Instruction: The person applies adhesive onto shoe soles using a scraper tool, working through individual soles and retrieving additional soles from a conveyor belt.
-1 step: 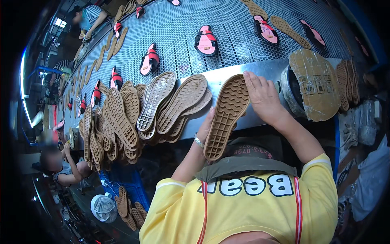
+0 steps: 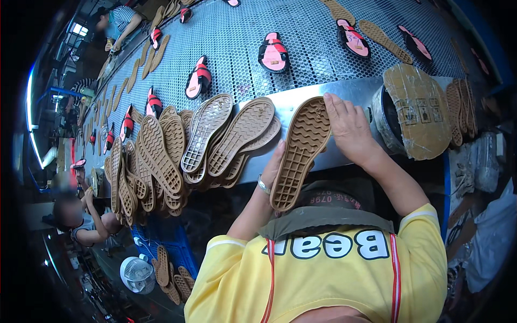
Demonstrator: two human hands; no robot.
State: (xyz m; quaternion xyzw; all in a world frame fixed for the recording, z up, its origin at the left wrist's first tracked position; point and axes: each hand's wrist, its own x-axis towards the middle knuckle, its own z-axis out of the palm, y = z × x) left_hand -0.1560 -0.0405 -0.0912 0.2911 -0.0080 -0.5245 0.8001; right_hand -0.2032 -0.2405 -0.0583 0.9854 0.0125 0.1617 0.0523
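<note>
A brown shoe sole (image 2: 301, 151) is held up in front of me, tilted, with its wavy and gridded tread facing me. My left hand (image 2: 273, 166) is closed on its left side; most of those fingers are hidden behind the sole. At the upper right edge, my right hand (image 2: 350, 126) grips the sole with its fingertips along the rim. Just left of my hands, many similar soles lie in overlapping piles, among them a shiny one (image 2: 207, 132) and a matte one (image 2: 242, 134). They rest along the edge of a metal ledge (image 2: 344, 89).
Beyond the ledge runs a perforated conveyor (image 2: 312, 40) carrying red-and-pink sandals (image 2: 273, 54) and loose soles. A tape-wrapped round object (image 2: 417, 113) stands at right beside more soles (image 2: 460, 110). Below left are a blue crate (image 2: 167, 237) and a white fan (image 2: 137, 274). Other people sit farther left.
</note>
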